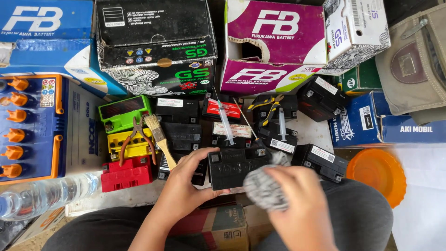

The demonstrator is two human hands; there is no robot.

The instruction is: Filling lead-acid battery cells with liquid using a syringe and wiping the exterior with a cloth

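black plastic forms the case of the small battery [234,167] at the centre of the view, resting on the edge of a pale work surface [93,200] just above the person's lap. the left hand [183,186] is closed around the battery's left end, thumb along the front face and fingers curled over the top edge. the right hand [297,204] is clenched on a grey crumpled cloth [265,186], which is pressed against the battery's right front corner; this hand and the cloth are blurred.

surrounding items: a row of further black batteries [181,135] lies directly behind the held one, touching or nearly touching it. two syringes [226,123] and a thin rod lie across their tops. a paintbrush [159,137] with a wooden handle rests just left of the left hand, its handle end near the fingers. orange-handled pliers [134,139] lie on a yellow battery [127,146], between a green battery [123,111] behind it and a red battery [126,174] in front of it. a clear water bottle [42,195] lies at lower left. cardboard battery boxes [274,46] line the rear. an orange lid [376,174] sits at right, well apart from both hands.
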